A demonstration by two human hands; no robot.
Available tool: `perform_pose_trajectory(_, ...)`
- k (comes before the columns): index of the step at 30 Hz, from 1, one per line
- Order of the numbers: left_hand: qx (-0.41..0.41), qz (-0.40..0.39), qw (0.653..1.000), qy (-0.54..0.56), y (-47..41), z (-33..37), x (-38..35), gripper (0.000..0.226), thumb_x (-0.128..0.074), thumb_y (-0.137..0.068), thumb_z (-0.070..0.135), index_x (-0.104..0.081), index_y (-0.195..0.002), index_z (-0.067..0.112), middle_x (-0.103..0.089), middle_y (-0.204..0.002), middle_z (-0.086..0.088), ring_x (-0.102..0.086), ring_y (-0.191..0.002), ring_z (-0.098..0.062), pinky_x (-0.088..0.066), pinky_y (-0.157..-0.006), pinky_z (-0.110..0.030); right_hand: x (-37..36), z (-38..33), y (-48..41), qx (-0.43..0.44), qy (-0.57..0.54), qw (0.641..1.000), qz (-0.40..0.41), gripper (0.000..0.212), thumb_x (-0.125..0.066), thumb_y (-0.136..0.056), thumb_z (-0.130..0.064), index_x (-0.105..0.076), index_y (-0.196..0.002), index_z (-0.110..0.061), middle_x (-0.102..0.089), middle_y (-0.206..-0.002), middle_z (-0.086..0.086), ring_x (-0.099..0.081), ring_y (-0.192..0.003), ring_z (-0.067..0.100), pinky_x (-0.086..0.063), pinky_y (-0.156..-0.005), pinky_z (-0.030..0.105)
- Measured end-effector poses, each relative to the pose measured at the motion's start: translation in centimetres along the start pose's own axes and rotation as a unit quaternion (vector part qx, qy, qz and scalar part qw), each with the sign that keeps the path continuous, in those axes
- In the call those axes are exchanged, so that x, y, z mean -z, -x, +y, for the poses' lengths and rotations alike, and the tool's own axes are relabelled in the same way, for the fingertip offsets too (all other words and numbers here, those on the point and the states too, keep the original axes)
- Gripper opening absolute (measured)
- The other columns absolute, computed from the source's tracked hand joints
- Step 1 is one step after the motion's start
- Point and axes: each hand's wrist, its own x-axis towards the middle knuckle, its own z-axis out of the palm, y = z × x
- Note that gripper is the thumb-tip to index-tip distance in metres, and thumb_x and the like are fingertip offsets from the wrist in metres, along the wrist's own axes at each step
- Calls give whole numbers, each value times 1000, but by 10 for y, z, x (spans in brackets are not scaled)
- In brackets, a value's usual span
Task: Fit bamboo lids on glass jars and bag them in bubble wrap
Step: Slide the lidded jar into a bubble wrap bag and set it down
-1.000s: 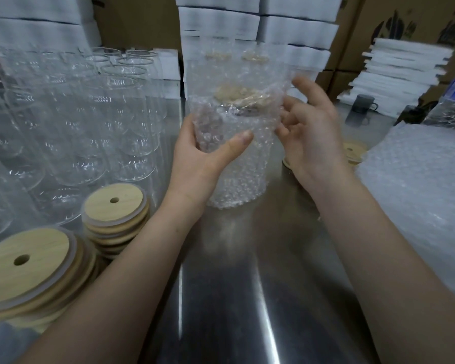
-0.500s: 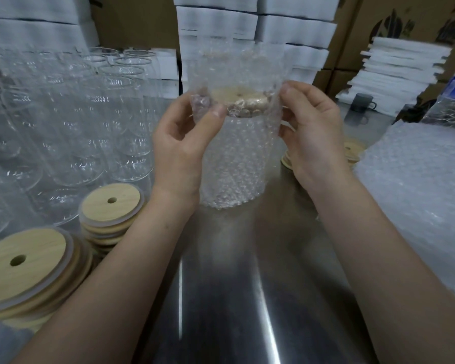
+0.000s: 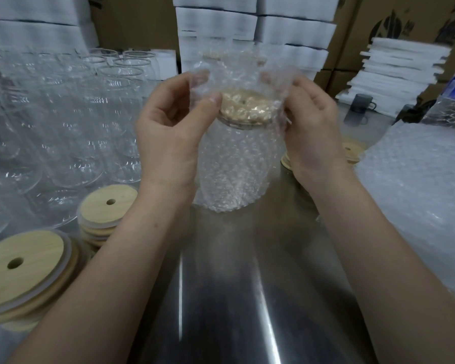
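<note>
Frame centre: jar (image 3: 234, 164) upright, already bagged. Left hand (image 3: 172, 137) and right hand (image 3: 313, 135) each pinch the bubble-wrap bag (image 3: 229, 67) mouth beside the bamboo lid (image 3: 247, 109), probably to fold it closed.

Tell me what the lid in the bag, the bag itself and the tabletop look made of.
The lid: tan and matt, so wood, probably bamboo. The bag: clear glossy plastic, bubble wrap by its rows of air pockets. The tabletop: grey metal, likely stainless steel, from its long bright reflections.

Both hands (image 3: 168, 135) pinch the bubble-wrap bag (image 3: 234, 164) — lidded jar (image 3: 244, 109) inside.
</note>
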Motion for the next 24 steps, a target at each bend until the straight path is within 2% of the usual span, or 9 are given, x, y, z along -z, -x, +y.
perform_pose_trajectory(2, 7, -4, 1000, 14, 0, 1, -1, 11, -70, -81, 7, -69, -89, 13, -67, -79, 5, -61, -78, -9, -49, -79, -23, 0, 0, 2, 17, 6, 1000, 4, 13, -61, -89, -19, -71, -85, -11, -67, -74, -2, -59, -73, 14, -48, -72, 28)
perform_pose_trajectory(4, 20, -1, 999, 26, 0, 2, -1, 4, -71, -81, 10, -68, -79, 12, -65, -71, 6, -59, -72, -8, -48, -74, -22, 0, 1, 3, 24, 4, 1000, 13, 22, -62, -92, -20, -68, -72, -16, -61, -62, -7, -53, -63, 10, -45, -65, 25)
perform_pose_trajectory(7, 47, 16, 998, 39, 0, 1, -1, 22, -67, -87, 12, -60, -67, 15, -56, -62, 6, -50, -61, -7, -44, -64, -20, 0, 2, 3, 6, -11, 999, 46, 31, -64, -93, -19, -66, -62, -22, -58, -68, 3, -52, -72, 24, -46, -75, 34)
perform_pose_trajectory(10, 83, 35, 994, 66, 0, 1, -1, 43, -60, -91, 4, -51, -53, 23, -46, -50, 12, -42, -50, -3, -38, -51, -17, -3, 3, 4, -42, -23, 997, 67, 32, -65, -93, -15, -59, -62, -18, -53, -64, -1, -50, -65, 15, -46, -67, 29)
perform_pose_trajectory(12, 99, 59, 991, 70, -1, 2, 0, 43, -61, -84, 3, -48, -48, 25, -42, -47, 12, -39, -46, -4, -35, -46, -17, -6, 4, 5, -82, -52, 993, 69, 30, -65, -92, -11, -55, -64, -18, -53, -62, -3, -51, -62, 11, -46, -61, 26)
perform_pose_trajectory(15, 116, 100, 985, 79, -2, 3, 2, 25, -59, -70, 5, -45, -56, 21, -42, -50, 8, -38, -47, -6, -32, -45, -20, -8, 3, 5, -129, -75, 987, 66, 31, -64, -88, -3, -53, -63, -19, -52, -59, -3, -50, -57, 11, -44, -56, 25)
perform_pose_trajectory(17, 124, 112, 983, 81, -3, 1, 4, 20, -56, -76, 1, -49, -69, 19, -44, -52, 7, -38, -46, -7, -32, -44, -21, -7, 2, 5, -142, -71, 985, 64, 27, -61, -88, -1, -54, -69, -19, -51, -60, -3, -48, -57, 11, -41, -55, 27)
perform_pose_trajectory(20, 123, 114, 984, 64, -2, -1, 3, 26, -51, -87, -6, -64, -87, 16, -49, -60, 2, -41, -49, -9, -35, -46, -20, -6, 3, 6, -126, -32, 990, 60, 21, -55, -94, -4, -65, -87, -21, -56, -69, 1, -49, -62, 14, -41, -59, 30)
perform_pose_trajectory(24, 137, 124, 982, 37, 1, -7, 0, 31, -52, -88, -9, -74, -86, 13, -64, -71, -1, -53, -67, -12, -44, -62, -18, -9, 7, 9, -72, 83, 991, 79, 26, -48, -101, -8, -69, -94, -22, -59, -81, 7, -51, -71, 20, -43, -63, 33)
